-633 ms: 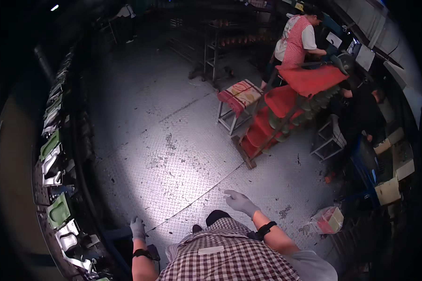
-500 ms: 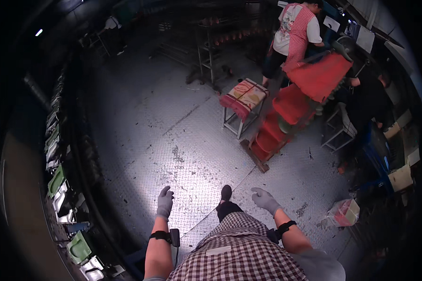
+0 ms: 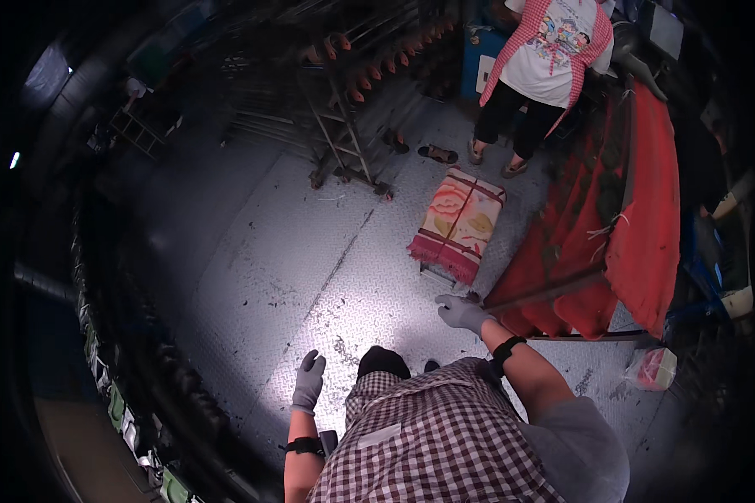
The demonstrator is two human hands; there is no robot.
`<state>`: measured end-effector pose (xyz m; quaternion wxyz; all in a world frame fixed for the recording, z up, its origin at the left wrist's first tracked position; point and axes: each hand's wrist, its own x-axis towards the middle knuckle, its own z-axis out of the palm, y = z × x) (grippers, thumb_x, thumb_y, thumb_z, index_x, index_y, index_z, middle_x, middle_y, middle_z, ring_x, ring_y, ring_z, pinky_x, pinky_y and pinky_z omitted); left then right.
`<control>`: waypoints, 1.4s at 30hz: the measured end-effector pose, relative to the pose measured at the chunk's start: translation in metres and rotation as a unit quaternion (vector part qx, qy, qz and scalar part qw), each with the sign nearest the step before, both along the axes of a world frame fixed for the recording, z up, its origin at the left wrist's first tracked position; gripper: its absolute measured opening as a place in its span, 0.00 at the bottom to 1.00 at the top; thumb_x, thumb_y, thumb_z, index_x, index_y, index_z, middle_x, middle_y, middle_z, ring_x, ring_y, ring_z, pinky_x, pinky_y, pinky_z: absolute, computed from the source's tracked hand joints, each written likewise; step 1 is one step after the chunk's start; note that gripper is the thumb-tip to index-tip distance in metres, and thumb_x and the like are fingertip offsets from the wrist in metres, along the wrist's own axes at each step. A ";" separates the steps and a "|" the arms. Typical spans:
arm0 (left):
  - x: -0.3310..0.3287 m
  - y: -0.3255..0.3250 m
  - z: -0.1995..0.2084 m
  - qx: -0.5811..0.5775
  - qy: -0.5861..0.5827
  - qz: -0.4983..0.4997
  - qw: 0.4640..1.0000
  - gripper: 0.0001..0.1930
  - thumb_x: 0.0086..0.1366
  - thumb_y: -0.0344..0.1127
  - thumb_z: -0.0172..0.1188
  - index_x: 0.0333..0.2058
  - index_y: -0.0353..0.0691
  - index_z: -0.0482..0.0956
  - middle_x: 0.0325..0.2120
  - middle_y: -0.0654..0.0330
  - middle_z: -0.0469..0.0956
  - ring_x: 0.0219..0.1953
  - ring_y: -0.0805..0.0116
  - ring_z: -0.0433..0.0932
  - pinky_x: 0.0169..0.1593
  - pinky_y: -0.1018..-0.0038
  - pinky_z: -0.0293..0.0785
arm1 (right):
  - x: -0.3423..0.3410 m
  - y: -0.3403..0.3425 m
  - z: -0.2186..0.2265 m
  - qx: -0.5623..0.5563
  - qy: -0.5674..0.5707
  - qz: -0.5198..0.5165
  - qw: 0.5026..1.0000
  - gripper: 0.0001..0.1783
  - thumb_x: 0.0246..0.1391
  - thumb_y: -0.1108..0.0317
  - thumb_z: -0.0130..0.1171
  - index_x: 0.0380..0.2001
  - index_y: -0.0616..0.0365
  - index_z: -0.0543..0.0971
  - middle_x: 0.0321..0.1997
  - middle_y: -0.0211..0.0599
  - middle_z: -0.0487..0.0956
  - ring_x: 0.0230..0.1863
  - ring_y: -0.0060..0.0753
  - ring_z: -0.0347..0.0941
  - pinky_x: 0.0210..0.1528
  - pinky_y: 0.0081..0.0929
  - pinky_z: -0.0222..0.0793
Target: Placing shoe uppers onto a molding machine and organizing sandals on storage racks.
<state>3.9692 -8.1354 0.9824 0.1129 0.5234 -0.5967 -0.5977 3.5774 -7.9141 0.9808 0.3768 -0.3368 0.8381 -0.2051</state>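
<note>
My left hand [image 3: 308, 383], in a grey glove, hangs over the metal floor with its fingers loosely bent and nothing in it. My right hand [image 3: 461, 313], gloved the same way, is held out in front of me, fingers apart and also without anything. It is nearest to a stool [image 3: 460, 225] padded with a folded floral cloth that is strapped down. To the right of that hand stands a rack with red covers [image 3: 643, 226]. A gap seems to remain between my hand and both of them.
A person [image 3: 554, 42] in a pink checked apron stands with their back to me at a machine. A metal stand [image 3: 340, 138] is at the back. A row of dark and green parts [image 3: 116, 407] lines the left side. A plastic bag [image 3: 653, 369] lies at the right.
I have stepped forward, and the stool, the red-covered rack and the other person appear closer. My right hand has reached further forward. Both hands stay without anything in them.
</note>
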 end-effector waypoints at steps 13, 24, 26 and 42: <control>-0.366 -0.333 0.068 0.024 0.060 -0.160 0.985 0.34 0.68 0.46 0.59 0.65 0.32 0.63 0.56 0.47 0.73 0.57 0.61 0.72 0.61 0.71 0.66 | -0.224 -0.316 0.028 -0.044 0.003 -0.143 0.989 0.26 0.61 0.56 0.50 0.60 0.52 0.74 0.58 0.49 0.78 0.61 0.49 0.73 0.63 0.37 0.66; -0.729 -0.433 0.059 0.132 0.150 -0.117 0.973 0.34 0.65 0.53 0.61 0.63 0.42 0.66 0.52 0.59 0.72 0.52 0.67 0.72 0.54 0.64 0.70 | -0.555 -0.471 0.024 -0.166 0.137 -0.154 0.964 0.34 0.60 0.59 0.59 0.68 0.48 0.63 0.58 0.51 0.75 0.60 0.48 0.72 0.59 0.37 0.67; -0.776 -0.457 0.026 0.174 0.218 -0.021 0.960 0.36 0.64 0.44 0.66 0.62 0.29 0.61 0.47 0.58 0.74 0.45 0.72 0.72 0.43 0.75 0.71 | -0.620 -0.517 0.018 -0.205 0.136 -0.109 0.963 0.39 0.58 0.57 0.60 0.71 0.44 0.59 0.63 0.54 0.70 0.64 0.53 0.67 0.64 0.40 0.63; -0.932 -0.513 -0.054 0.145 0.252 0.175 0.941 0.13 0.65 0.37 0.64 0.45 0.38 0.80 0.40 0.55 0.80 0.43 0.65 0.78 0.47 0.68 0.74 | -0.885 -0.703 -0.027 -0.163 0.343 0.227 0.897 0.55 0.37 0.39 0.69 0.70 0.40 0.62 0.65 0.63 0.64 0.67 0.67 0.59 0.72 0.56 0.46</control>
